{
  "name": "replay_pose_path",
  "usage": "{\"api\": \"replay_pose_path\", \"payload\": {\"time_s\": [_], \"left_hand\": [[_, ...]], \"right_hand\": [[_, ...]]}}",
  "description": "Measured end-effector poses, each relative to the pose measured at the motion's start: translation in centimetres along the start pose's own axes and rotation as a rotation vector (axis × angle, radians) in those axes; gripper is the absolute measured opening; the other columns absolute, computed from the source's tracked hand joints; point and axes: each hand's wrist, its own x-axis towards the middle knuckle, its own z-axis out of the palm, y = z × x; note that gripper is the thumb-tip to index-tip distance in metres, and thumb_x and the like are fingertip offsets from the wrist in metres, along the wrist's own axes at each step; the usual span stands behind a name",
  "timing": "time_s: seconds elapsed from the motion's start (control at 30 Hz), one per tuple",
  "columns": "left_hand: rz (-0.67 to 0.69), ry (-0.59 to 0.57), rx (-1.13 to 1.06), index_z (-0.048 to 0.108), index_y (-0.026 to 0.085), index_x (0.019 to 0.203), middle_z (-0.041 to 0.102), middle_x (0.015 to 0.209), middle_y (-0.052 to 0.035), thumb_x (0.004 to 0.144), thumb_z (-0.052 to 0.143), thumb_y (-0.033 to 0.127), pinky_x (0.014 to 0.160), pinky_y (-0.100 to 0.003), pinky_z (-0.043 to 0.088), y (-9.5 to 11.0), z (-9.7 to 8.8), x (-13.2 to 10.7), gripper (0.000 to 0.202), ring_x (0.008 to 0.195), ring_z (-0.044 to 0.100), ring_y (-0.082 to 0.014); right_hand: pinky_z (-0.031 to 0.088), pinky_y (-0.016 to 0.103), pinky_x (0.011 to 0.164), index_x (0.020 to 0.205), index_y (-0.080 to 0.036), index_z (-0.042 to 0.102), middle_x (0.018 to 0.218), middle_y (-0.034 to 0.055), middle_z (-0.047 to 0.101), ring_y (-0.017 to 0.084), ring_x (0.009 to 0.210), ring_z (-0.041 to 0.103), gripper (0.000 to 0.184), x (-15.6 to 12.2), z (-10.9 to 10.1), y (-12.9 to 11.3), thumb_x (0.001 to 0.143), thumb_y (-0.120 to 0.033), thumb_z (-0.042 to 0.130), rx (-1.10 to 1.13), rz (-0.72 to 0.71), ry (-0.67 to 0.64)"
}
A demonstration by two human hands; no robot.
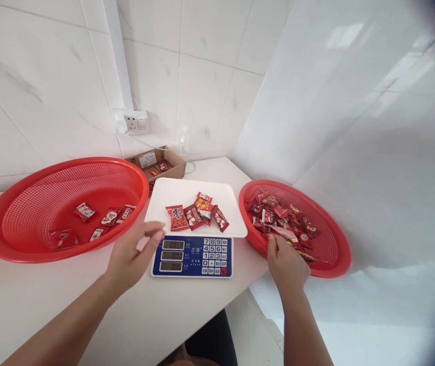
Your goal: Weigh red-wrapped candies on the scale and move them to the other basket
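Observation:
My left hand [135, 251] hovers by the front left corner of the scale's white pan [164, 198], thumb and fingers apart, holding nothing. Several small red snack packets [177, 218] lie grouped on the pan. Below it is the scale's blue keypad panel [194, 256] with three displays. My right hand [288, 262] reaches over the near rim of the right red basket [334, 264], which holds a heap of mostly red packets [272, 201]. Its fingers are pinched next to a pale pink packet [284, 232]; what they grip is hidden.
A larger red basket [7, 218] at left holds several packets [111, 217]. Behind the scale stand an open cardboard box [177, 170] with packets inside and a clear plastic bottle [183, 142]. A wall socket [136, 123] is above. White sheeting [354, 152] hangs at right.

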Motion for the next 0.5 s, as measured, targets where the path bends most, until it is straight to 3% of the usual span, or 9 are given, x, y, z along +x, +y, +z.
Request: {"api": "replay_pose_path", "payload": {"time_s": [0.07,0.17,0.27,0.37,0.5], "left_hand": [[0.074,-0.137,0.058,0.065,0.022,0.093,0.071,0.079,-0.0017,0.087,0.053,0.031,0.062,-0.022,0.052,-0.4,0.2,-2.1,0.017,0.071,0.067,-0.0143],[0.224,-0.486,0.082,0.063,0.022,0.091,0.07,0.076,-0.0005,0.089,0.048,0.024,0.064,-0.021,0.05,-0.9,1.0,-5.8,0.016,0.067,0.064,-0.012],[0.21,-0.801,0.12,0.063,0.022,0.088,0.069,0.075,-0.001,0.091,0.044,0.025,0.064,-0.023,0.047,-1.4,2.0,-9.1,0.019,0.068,0.062,-0.0131],[0.05,-0.919,0.078,0.064,0.022,0.086,0.069,0.078,-0.0016,0.089,0.046,0.027,0.067,-0.023,0.046,-1.7,3.1,-10.9,0.019,0.07,0.062,-0.0135],[-0.11,-0.9,-0.006,0.065,0.021,0.087,0.069,0.081,-0.0022,0.087,0.047,0.027,0.069,-0.023,0.045,-1.9,3.8,-11.1,0.019,0.072,0.06,-0.0135]], "right_hand": [[0.04,0.03,0.058,0.106,-0.024,0.068,0.097,0.0099,0.072,0.023,0.075,0.064,0.04,0.8,-0.6,0.5,0.093,-0.041,0.034,0.058,-0.019,-0.123],[0.048,0.031,0.072,0.113,-0.026,0.066,0.11,0.0063,0.07,0.023,0.092,0.065,0.035,2.7,-1.6,1.3,0.09,-0.041,0.044,0.197,-0.138,-0.295],[0.047,0.033,0.084,0.121,-0.024,0.062,0.121,0.0071,0.065,0.025,0.105,0.062,0.039,5.4,-2.0,1.1,0.087,-0.038,0.049,0.215,-0.227,-0.359],[0.046,0.035,0.089,0.122,-0.02,0.061,0.122,0.0106,0.064,0.026,0.107,0.061,0.038,8.3,-1.2,-0.4,0.088,-0.033,0.05,0.188,-0.326,-0.406],[0.047,0.029,0.085,0.107,-0.015,0.069,0.109,0.0121,0.07,0.022,0.096,0.065,0.03,11.1,1.2,-2.7,0.081,-0.024,0.059,0.227,-0.447,-0.451]]}}
